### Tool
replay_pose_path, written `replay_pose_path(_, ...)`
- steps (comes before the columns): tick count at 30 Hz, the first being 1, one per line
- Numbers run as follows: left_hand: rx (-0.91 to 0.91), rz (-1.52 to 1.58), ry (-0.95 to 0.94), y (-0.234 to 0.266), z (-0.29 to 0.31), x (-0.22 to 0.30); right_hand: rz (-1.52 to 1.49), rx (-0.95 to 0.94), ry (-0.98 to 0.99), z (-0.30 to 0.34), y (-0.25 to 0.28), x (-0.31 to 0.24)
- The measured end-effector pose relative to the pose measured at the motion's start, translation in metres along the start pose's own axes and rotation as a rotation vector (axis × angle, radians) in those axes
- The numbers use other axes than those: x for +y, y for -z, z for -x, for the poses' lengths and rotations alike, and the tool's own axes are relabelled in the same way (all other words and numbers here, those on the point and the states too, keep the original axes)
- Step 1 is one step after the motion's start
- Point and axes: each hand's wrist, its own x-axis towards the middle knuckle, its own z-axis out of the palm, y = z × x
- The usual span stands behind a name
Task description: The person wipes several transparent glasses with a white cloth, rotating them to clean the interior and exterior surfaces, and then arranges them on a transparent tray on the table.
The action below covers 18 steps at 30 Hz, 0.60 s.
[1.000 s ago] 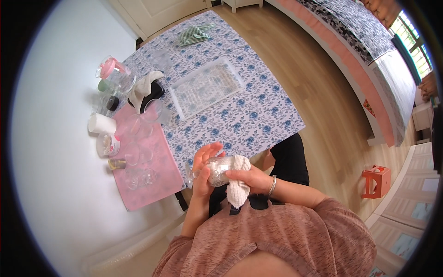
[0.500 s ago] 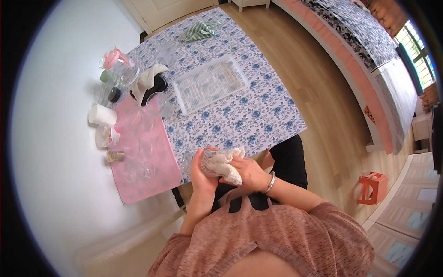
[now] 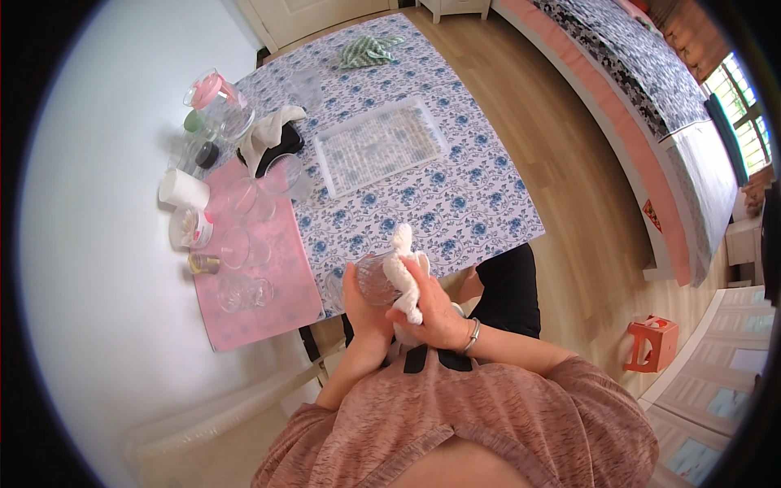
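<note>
A clear drinking glass (image 3: pixel 373 279) lies tilted on its side above my lap, just off the table's near edge. My left hand (image 3: pixel 364 309) wraps round it from the left and below. On its right side, my right hand (image 3: pixel 433 311) presses a white cloth (image 3: pixel 403 281) against the glass, and part of the cloth stands up past my fingers. The right fingertips are partly hidden by the cloth. Another clear glass (image 3: pixel 334 286) stands at the table edge, close to my left hand.
Several clear glasses (image 3: pixel 236 246) stand on a pink mat (image 3: pixel 285 305) at the left. Behind them are a pink-lidded pitcher (image 3: pixel 213 88), a white paper roll (image 3: pixel 184 189) and a black tissue box (image 3: pixel 281 150). A translucent tray (image 3: pixel 382 150) and a green striped cloth (image 3: pixel 368 51) lie on the flowered tablecloth (image 3: pixel 480 191).
The white cloth has shifted from over the glass to its right end, baring the glass's side. My right hand has turned upward with the cloth; my left keeps its hold.
</note>
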Motion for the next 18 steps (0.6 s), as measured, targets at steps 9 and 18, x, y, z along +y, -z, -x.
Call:
replay_pose_path(9,-0.282,-0.765,-0.445,-0.01,0.001,0.004,-0.668,0.275,-0.502,-0.017,0.01,0.006)
replay_pose_path(18,-0.601,-0.849,-0.706,-0.035,0.005,0.01,-0.711,0.454,-0.386,-0.03,0.013,-0.018)
